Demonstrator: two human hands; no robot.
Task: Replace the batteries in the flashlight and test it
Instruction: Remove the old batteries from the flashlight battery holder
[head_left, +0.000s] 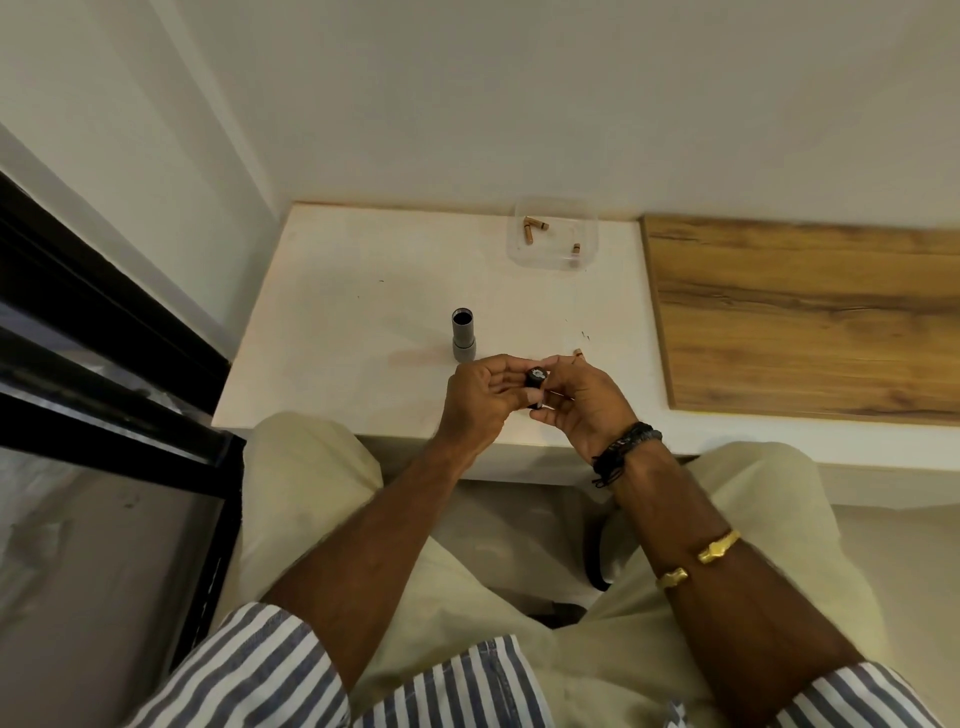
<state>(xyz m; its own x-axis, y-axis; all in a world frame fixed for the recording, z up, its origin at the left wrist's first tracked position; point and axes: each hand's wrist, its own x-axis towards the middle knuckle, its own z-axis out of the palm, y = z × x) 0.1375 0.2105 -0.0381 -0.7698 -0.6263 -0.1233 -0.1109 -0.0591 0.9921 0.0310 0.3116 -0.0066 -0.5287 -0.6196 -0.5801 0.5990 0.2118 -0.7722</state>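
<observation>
Here both hands (524, 395) hold a black battery holder (535, 385); no writing legible.

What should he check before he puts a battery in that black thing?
1. Black holder held steady by left hand and right hand: ok.
2. Battery ready by the right hand's fingertips: ok.
3. Spare batteries in the clear tray: ok.
4. Flashlight tube standing upright with its top open: ok.
5. Holder slots empty: cannot tell.
6. Which way the battery ends face: cannot tell.
</observation>
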